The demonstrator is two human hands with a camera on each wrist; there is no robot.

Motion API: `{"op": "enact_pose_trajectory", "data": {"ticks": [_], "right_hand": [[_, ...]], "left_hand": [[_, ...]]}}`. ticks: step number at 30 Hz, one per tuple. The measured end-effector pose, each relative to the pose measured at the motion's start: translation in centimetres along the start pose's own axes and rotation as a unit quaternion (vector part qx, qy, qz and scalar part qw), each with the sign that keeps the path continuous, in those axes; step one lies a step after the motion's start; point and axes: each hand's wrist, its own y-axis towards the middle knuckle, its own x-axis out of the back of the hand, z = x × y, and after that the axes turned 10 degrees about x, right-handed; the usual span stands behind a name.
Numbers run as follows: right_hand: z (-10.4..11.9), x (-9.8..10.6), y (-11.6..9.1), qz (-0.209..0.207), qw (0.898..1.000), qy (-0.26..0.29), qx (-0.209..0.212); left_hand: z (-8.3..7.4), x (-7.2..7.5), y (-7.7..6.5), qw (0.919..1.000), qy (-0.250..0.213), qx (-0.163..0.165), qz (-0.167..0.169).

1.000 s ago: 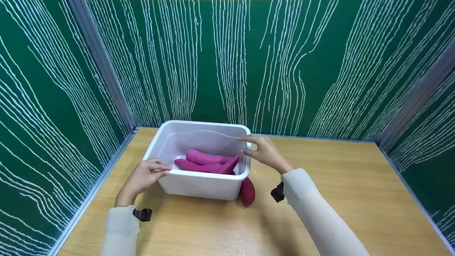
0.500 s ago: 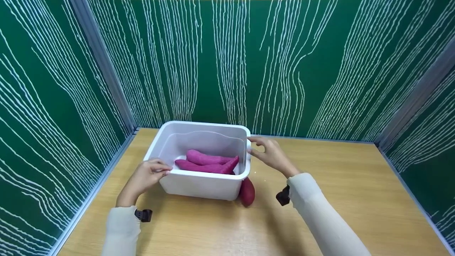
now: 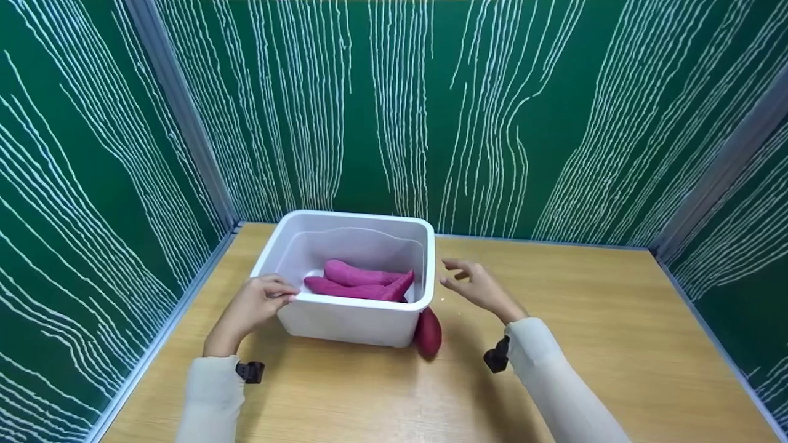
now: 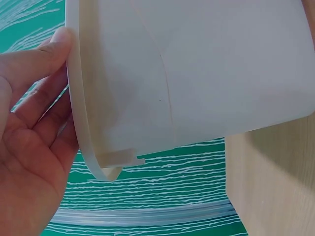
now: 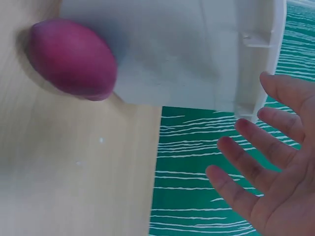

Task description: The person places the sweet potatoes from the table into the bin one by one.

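A white plastic bin (image 3: 345, 319) stands on the table with several pink-purple sweet potatoes (image 3: 354, 289) lying inside it. My left hand (image 3: 258, 303) pinches the rim at the bin's near left corner; in the left wrist view the thumb and fingers (image 4: 60, 44) lie at this rim. Just off the bin's right side, my right hand (image 3: 480, 288) is spread with nothing in it. A darker red sweet potato (image 3: 429, 333) lies outside, against the bin's near right corner. The right wrist view has this sweet potato (image 5: 74, 60) beside the bin wall.
The wooden table (image 3: 591, 332) reaches to green panels (image 3: 554, 184) with white wavy lines at the back and sides. Metal posts (image 3: 184, 104) stand in the corners. Small white specks (image 5: 101, 140) dot the tabletop near the loose sweet potato.
My right hand has let go of the bin's right rim and moved right and toward me. My left hand keeps its place at the near left corner. The bin stays put.
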Motion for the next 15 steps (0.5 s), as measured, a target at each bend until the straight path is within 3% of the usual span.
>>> {"op": "enact_pose_trajectory", "data": {"ticks": [5, 15], "right_hand": [[-1.1, -0.5, -0.6, -0.008, 1.0, 0.012, -0.007], [-3.2, -2.1, -1.6, -0.014, 0.998, 0.039, -0.046]], "left_hand": [[0.0, 0.0, 0.1, 0.9996, 0.003, -0.023, -0.012], [-0.1, -0.1, 0.1, 0.9998, -0.004, -0.012, -0.015]]}}
